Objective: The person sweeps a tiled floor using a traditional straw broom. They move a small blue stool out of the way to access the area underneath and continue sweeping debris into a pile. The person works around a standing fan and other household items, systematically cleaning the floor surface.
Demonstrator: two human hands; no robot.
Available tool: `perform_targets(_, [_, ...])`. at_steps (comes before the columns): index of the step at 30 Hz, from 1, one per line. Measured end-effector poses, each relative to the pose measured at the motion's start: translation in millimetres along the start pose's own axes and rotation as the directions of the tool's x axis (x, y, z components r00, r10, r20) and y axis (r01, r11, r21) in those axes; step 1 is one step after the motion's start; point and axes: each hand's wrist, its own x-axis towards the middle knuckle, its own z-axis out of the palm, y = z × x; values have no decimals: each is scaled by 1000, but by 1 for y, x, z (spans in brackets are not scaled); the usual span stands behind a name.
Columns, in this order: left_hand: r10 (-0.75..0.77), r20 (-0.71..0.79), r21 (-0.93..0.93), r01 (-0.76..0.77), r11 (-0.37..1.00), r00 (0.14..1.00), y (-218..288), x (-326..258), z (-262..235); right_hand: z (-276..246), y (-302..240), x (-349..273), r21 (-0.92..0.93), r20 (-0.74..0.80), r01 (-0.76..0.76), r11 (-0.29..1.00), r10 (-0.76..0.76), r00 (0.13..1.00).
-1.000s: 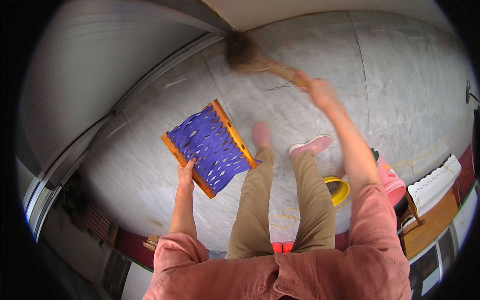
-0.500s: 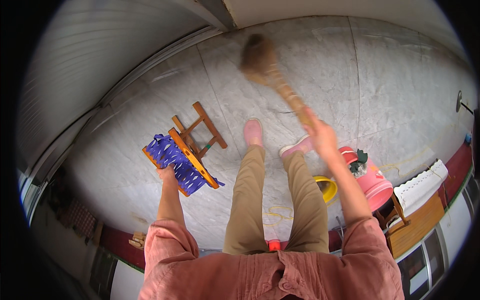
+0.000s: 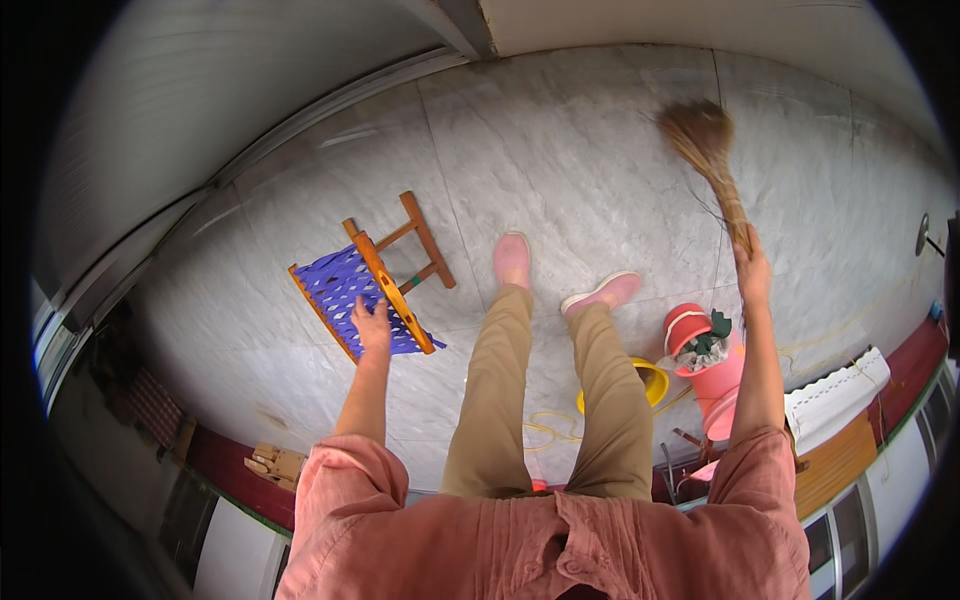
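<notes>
My right hand [image 3: 753, 272] is wrapped round the handle of a short straw broom [image 3: 712, 148], whose bristles fan out toward the far wall at the right. On the left stands a wooden folding stool [image 3: 381, 262] with a seat [image 3: 338, 290] woven of blue-purple strips, its legs reaching out to the far right side. My left hand [image 3: 372, 322] is over the near part of this seat with its fingers apart. Whether the fingertips touch the strips, I cannot tell.
Right of my pink shoes [image 3: 607, 291] are a red bucket [image 3: 688, 325] with crumpled stuff in it, a pink tub [image 3: 722, 385] and a yellow basin [image 3: 652, 380]. A bench with a white cover [image 3: 838, 395] stands at the right. A metal shutter [image 3: 200, 120] borders the left.
The broom has swung to the right in my right hand, from mid-floor to the far right. My left hand has let go of the stool's near edge and moved over the seat.
</notes>
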Motion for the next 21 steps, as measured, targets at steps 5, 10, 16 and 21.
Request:
perform_targets(5, [547,355,-105,-549,829,758,94,-171,4,7,24,-82,320,-24,-65,945,77,997])
perform_targets(10, [460,651,135,-688,713,604,139,-269,-6,68,-165,-126,87,368,314,945,-324,872])
perform_targets(16, [471,582,237,-692,681,663,152,-293,36,108,-140,-50,90,493,552,829,-518,699])
perform_targets(21, [444,553,330,-674,660,705,159,-324,53,1,105,6,-96,228,114,989,-89,970])
